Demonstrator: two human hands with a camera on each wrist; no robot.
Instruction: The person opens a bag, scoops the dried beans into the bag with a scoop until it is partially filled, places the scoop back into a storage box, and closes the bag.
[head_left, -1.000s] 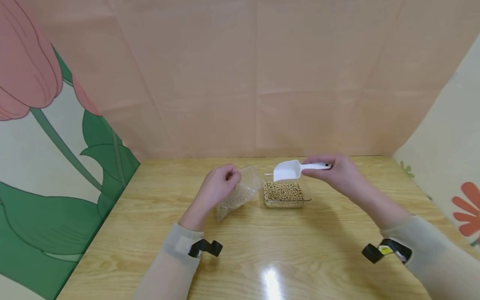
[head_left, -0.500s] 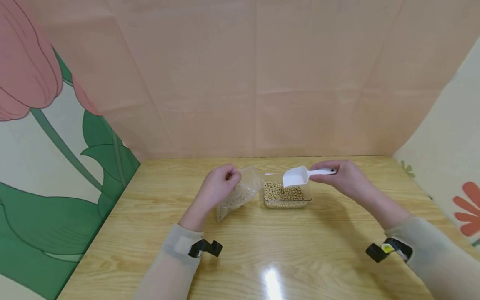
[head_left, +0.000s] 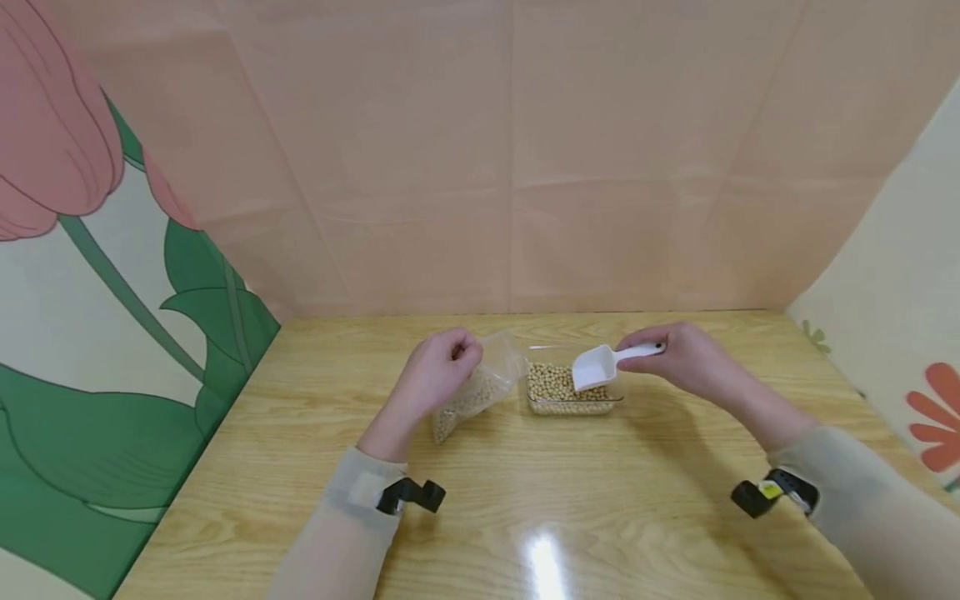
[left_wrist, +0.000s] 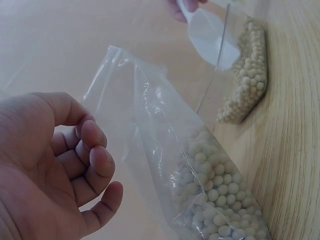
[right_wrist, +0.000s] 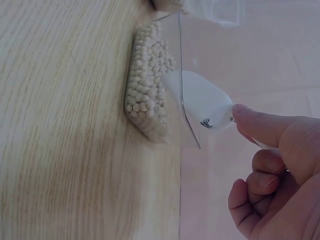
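In the head view my right hand [head_left: 686, 358] grips a white scoop [head_left: 595, 367] by its handle, thumb on top in the right wrist view. The scoop's blade tilts down into a clear rectangular container [head_left: 572, 409], its front edge at the round, pale soybeans [head_left: 551, 382]. To the left, my left hand [head_left: 441, 371] pinches the top edge of a clear plastic bag [head_left: 504, 357]. The bag leans on the table with its mouth toward the container. More soybeans [left_wrist: 220, 187] fill its lower part in the left wrist view.
Everything stands on a light wood-grain table [head_left: 525, 500]. A plain pinkish backdrop [head_left: 510, 167] rises behind its far edge. Flower-printed panels [head_left: 112, 333] flank both sides. The container's thin clear walls stand above the beans.
My right hand has moved the scoop rightward and down, from above the container to the beans inside it, tilting its blade downward. My left hand and the bag have stayed still.
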